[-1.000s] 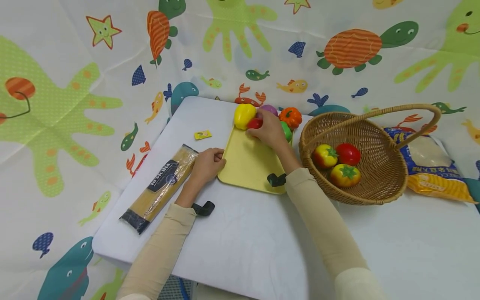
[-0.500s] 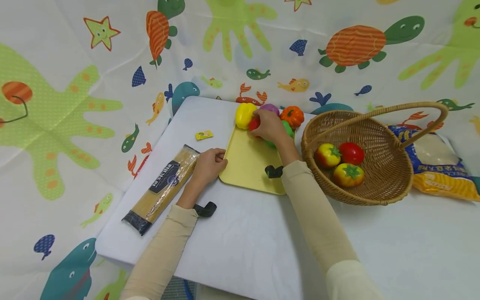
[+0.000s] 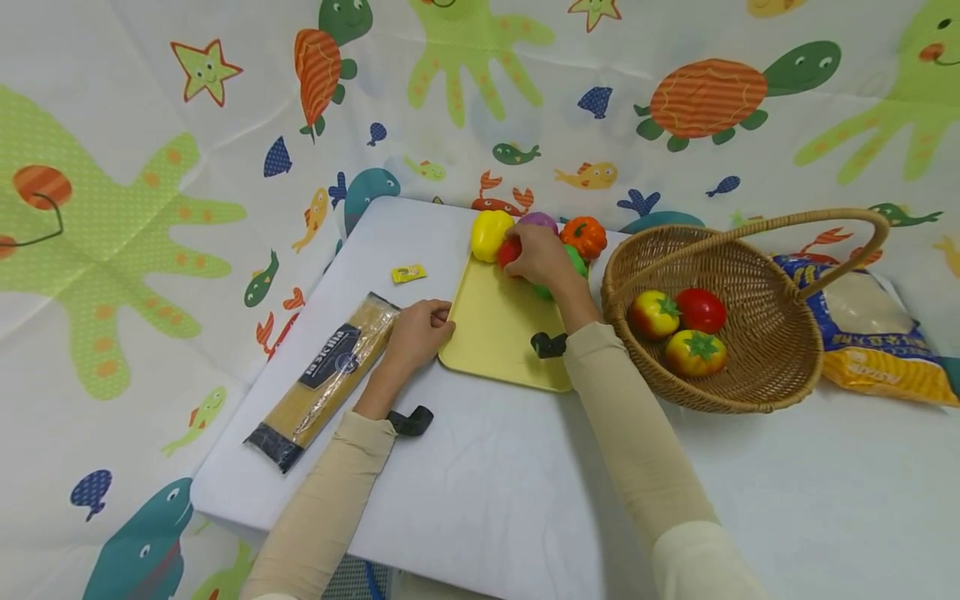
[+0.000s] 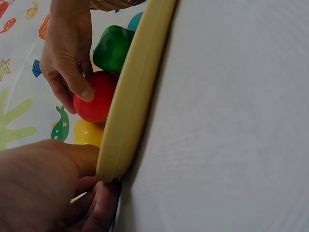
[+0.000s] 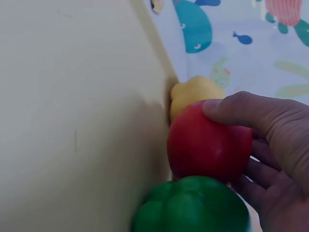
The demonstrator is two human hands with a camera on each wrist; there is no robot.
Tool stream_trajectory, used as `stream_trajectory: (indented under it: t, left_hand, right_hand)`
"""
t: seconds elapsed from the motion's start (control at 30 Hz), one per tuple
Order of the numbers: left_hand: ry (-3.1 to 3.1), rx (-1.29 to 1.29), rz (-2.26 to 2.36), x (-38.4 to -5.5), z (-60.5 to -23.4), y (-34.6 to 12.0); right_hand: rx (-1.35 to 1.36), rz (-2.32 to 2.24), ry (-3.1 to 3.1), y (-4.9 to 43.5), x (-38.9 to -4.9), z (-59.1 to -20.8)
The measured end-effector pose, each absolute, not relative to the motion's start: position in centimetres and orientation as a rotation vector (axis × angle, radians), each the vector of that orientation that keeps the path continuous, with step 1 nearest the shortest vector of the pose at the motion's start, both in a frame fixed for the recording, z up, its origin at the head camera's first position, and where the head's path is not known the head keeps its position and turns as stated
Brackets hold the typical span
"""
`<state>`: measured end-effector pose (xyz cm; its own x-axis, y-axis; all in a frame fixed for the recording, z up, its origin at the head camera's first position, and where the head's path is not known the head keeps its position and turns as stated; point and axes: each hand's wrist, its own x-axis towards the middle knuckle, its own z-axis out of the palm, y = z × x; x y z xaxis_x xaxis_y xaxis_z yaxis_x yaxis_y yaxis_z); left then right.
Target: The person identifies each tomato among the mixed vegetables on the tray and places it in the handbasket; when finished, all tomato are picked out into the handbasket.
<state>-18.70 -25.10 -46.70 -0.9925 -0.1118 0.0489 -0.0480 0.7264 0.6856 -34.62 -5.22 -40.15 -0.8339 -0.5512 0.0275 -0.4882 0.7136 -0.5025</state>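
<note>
My right hand (image 3: 542, 257) holds a smooth red tomato (image 5: 205, 145) over the far end of a yellow tray (image 3: 498, 325), thumb on one side and fingers on the other. Beside the tomato lies a yellow bell pepper (image 3: 489, 237), and on its other side a green bell pepper (image 5: 193, 208). An orange pepper (image 3: 585, 237) and a purple vegetable (image 3: 538, 221), partly hidden by the hand, sit behind. My left hand (image 3: 418, 333) pinches the tray's left edge, its thumb above and fingers beneath in the left wrist view.
To the right stands a wicker basket (image 3: 772, 367) with several tomatoes inside, its handle arching up. Behind it lies a blue and yellow bag (image 3: 870, 325). A spaghetti packet (image 3: 326, 375) and a small yellow sachet (image 3: 408, 273) lie left of the tray.
The right hand and the red tomato have shifted very slightly toward me and beside the yellow pepper. The left hand stays at the tray's edge; the head view has wobbled a little.
</note>
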Motion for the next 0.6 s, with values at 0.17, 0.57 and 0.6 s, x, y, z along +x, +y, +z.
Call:
stream_trajectory:
  t: [0.17,0.57,0.6]
  left_hand:
    - [-2.839,0.128,-1.125,-18.8,-46.8,-25.0]
    - [-2.855,0.132,-1.122,-18.7,-46.7,-24.9]
    - [-2.854,0.131,-1.119,-18.7,-46.7,-24.9]
  right_hand:
    - [-0.862,-0.788,2.786,-5.1,-34.2,-39.5]
    - [-0.960,-0.964,2.675,-5.8,-31.4,-36.4]
    - [-0.987,-0.973,2.667,-5.8,-31.0,-35.9]
